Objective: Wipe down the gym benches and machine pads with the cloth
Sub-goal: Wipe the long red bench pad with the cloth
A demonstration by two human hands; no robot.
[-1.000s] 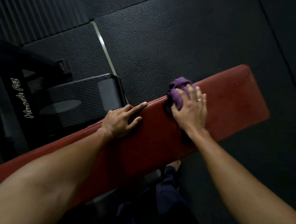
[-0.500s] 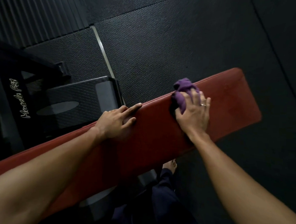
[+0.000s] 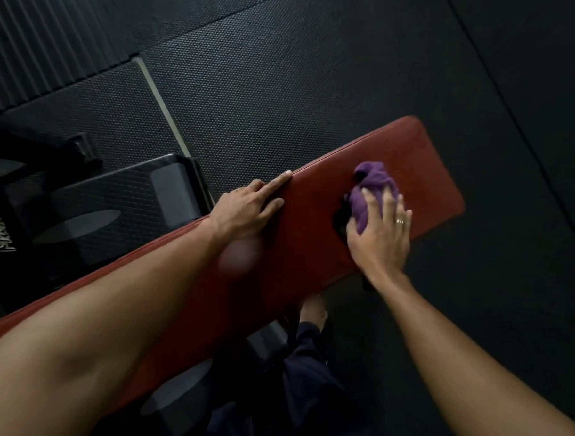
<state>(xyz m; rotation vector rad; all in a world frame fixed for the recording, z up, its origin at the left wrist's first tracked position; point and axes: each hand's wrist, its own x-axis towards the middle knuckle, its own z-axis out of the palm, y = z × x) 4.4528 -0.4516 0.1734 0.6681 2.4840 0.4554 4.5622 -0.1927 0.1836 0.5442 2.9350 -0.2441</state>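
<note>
right hand [image 3: 381, 236], fingers spread, presses purple cloth [image 3: 371, 185] near the bench's [image 3: 311, 249] end; left hand [image 3: 246, 209] flat on its far edge.

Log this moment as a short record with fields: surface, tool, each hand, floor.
surface: red padded bench, running diagonally across the view
tool: purple cloth, bunched, on the bench top toward its right end
right hand: fingers spread over the cloth, pressing it to the pad; ring on one finger
left hand: flat at the bench's far edge, fingers straight, holding nothing
floor: black textured rubber mats
</note>
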